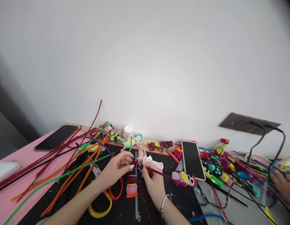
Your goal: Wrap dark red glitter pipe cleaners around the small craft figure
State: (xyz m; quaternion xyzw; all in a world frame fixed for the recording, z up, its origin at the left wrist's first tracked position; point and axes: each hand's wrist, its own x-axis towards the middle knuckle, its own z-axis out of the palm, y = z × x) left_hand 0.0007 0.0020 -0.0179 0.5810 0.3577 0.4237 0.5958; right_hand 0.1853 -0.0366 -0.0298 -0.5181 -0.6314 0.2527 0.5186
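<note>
Right of the scissors [108, 197], I have left hand [118, 167] and right hand [154, 181] both pinched on a red pipe cleaner [162, 175], its long tail running rightward, away from the scissors.

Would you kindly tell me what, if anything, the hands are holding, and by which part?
The left hand and right hand hold a dark red pipe cleaner by its curled part, pinched at the fingertips.
</note>
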